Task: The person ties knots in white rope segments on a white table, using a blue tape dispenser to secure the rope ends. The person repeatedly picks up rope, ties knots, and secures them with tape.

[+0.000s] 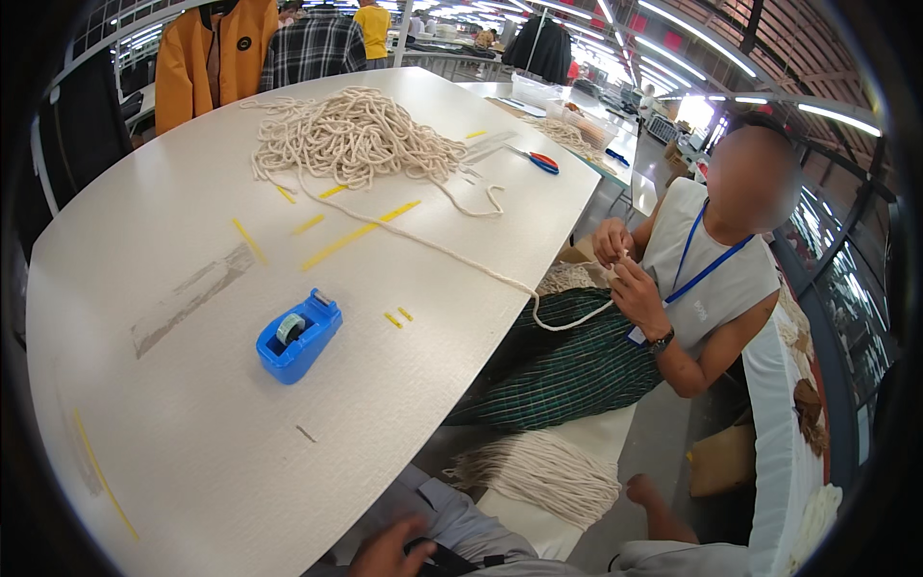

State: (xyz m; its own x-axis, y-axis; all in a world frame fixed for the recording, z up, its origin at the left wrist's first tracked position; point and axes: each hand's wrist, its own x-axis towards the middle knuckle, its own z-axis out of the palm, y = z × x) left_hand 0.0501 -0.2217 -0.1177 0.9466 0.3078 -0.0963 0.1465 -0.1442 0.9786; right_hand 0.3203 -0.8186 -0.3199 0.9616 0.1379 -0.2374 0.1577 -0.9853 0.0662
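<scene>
One hand of mine [393,552] shows at the bottom edge, blurred, over my lap beside a dark strap; whether it is the left or the right is hard to tell, though it lies on the left side. Whether it holds anything cannot be seen. Another bare limb, perhaps a foot or an arm [660,508], shows at lower right. Close by, a bundle of cut cream cords [555,472] lies on a pale bench. On the white table [216,447] stand a blue tape dispenser [299,335] and a heap of cream cotton rope [353,137].
A co-worker [707,245] sits at the right, holding the end of a rope [461,256] that runs from the heap across the table edge. Scissors [537,159] with red and blue handles lie near the far edge. Yellow tape strips [360,234] mark the tabletop.
</scene>
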